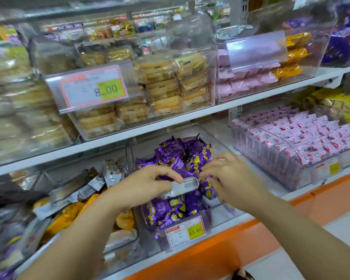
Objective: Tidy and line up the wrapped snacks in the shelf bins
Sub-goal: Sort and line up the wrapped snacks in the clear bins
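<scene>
Two hands meet over the middle bin on the lower shelf, near the centre of the frame. Between them we see one white packet, a flat oblong lying with its long axis across the frame, left to right, its right end a touch higher than its left. Its printed face looks up toward us. It sits just above the heap of purple snacks, which fill the clear bin in no order, pointing every way.

Our left hand comes in from the lower left. Its grip is closed on the left end of the white packet, pinched between thumb and forefinger, with the other fingers bent behind. Our right hand comes in from the lower right, its fingers curled downward at the packet's right end and touching the purple wrappers there. We cannot tell whether that grip pinches the packet, a purple wrapper, or nothing.

A price tag reading 23.60 hangs on the front of the bin, at lower centre. To the right, pink packets stand in neat rows in their own bin. On the shelf above, at upper centre, biscuit packs are stacked in a clear box.
</scene>
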A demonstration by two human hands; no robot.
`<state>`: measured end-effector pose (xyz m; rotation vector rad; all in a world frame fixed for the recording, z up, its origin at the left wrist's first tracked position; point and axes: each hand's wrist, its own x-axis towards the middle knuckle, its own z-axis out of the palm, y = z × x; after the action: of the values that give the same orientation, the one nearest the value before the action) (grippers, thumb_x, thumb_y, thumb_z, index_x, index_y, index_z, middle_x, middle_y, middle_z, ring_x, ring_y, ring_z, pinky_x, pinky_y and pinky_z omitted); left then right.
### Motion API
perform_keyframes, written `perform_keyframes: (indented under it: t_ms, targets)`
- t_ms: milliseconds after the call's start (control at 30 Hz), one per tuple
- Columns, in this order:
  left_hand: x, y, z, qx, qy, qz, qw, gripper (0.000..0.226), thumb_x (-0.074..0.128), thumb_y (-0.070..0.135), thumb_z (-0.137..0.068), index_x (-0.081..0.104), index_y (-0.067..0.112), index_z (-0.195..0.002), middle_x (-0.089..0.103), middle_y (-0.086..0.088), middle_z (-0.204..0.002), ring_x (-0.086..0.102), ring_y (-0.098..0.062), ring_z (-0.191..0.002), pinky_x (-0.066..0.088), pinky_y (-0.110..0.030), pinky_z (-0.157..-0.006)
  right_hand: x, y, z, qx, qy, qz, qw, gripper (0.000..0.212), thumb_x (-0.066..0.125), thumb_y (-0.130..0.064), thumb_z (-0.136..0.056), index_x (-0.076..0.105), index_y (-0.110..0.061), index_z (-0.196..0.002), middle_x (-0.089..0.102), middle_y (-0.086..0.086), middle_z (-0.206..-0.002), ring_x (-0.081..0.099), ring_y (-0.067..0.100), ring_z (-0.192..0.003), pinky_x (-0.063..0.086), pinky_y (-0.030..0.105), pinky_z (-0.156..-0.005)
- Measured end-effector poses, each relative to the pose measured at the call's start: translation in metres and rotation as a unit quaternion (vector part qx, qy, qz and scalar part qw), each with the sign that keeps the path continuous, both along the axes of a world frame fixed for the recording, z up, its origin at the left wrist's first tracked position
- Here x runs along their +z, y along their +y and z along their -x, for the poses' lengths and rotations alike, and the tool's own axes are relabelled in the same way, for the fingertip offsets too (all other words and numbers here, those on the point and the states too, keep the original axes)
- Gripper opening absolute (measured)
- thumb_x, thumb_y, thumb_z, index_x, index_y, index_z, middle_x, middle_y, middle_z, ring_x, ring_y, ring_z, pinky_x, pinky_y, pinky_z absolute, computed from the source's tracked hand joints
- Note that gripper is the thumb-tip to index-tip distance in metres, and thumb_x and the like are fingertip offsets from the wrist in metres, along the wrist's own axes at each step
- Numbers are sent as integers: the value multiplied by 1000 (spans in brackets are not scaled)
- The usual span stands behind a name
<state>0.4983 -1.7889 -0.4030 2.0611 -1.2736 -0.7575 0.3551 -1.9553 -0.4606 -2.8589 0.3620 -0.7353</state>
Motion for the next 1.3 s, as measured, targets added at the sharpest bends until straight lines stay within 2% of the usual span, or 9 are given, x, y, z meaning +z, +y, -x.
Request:
perform_keyframes:
  t_ms: [133, 267, 367, 567, 667, 900, 1033, 1200, 1300]
  targets:
    - [4, 41, -10, 71, -36, 63, 995, 24, 54, 29, -62, 72, 34, -78, 64, -13, -95, 57, -25, -74, 43, -28, -66, -10, 26, -31, 112, 91, -137, 980, 35, 48, -10, -95, 60, -25, -124, 51, -2, -135, 41, 16, -127, 21, 12, -101]
    - [5, 67, -17, 122, -74, 102, 984, 16, 61, 12, -81, 69, 26, -83, 64, -7, -99, 60, -6, -70, 45, -19, -65, -16, 43, -52, 138, 116, -208, 961, 58, 63, -31, -88, 36, -37, -139, 36, -4, -145, 27, 19, -136, 25, 36, -111]
    - [4, 76, -22, 165, -126, 131, 969, 31, 59, 1, -82, 67, 31, -80, 63, 3, -93, 54, 7, -62, 37, -7, -55, -16, 50, -59, 128, 205, -212, 947, 94, 73, -42, -78, 11, -39, -148, 34, -2, -147, 31, 18, -133, 31, 28, -103]
    - [-3, 86, -27, 250, -112, 180, 945, 28, 58, 7, -84, 68, 32, -82, 60, 10, -96, 51, 1, -58, 35, -11, -48, -10, 38, -63, 50, 224, -146, 962, 49, 78, -29, -72, 58, -13, -113, 58, 6, -103, 53, 21, -93, 45, 31, -80]
    - [-6, 86, -27, 268, -108, 197, 937, 26, 58, 9, -85, 69, 33, -85, 59, 13, -103, 48, 4, -52, 33, -11, -46, -10, 21, -53, -46, 156, -135, 977, 32, 75, -26, -67, 56, -16, -91, 58, 0, -81, 54, 24, -80, 47, 32, -67]
    - [-12, 81, -27, 293, -95, 262, 914, 28, 59, 10, -85, 69, 36, -85, 58, 12, -97, 46, -5, -61, 35, -23, -58, 1, 11, -31, -230, 158, -33, 960, 50, 67, -38, -80, 47, -15, -119, 53, 9, -120, 49, 28, -115, 41, 31, -81]
    - [-10, 86, -31, 307, -91, 280, 905, 30, 58, 12, -85, 68, 40, -86, 55, 6, -90, 45, -7, -63, 34, -28, -59, 8, 29, -51, -121, 90, -5, 989, 50, 63, -37, -84, 49, -28, -132, 49, 1, -126, 43, 24, -118, 39, 34, -97]
    - [-7, 93, -32, 298, -103, 260, 913, 29, 58, 12, -85, 66, 41, -85, 57, 6, -95, 53, -7, -72, 39, -27, -66, 1, 51, -74, 12, 271, -111, 956, 22, 57, -16, -84, 69, -32, -74, 68, 0, -80, 61, 25, -84, 47, 28, -74]
    - [-9, 96, -32, 290, -110, 263, 914, 29, 59, 11, -84, 67, 39, -84, 58, 15, -102, 56, -1, -92, 43, -20, -78, -6, 50, -80, 20, 290, -172, 941, 46, 63, -28, -87, 51, -20, -131, 67, 7, -102, 59, 21, -97, 46, 29, -82]
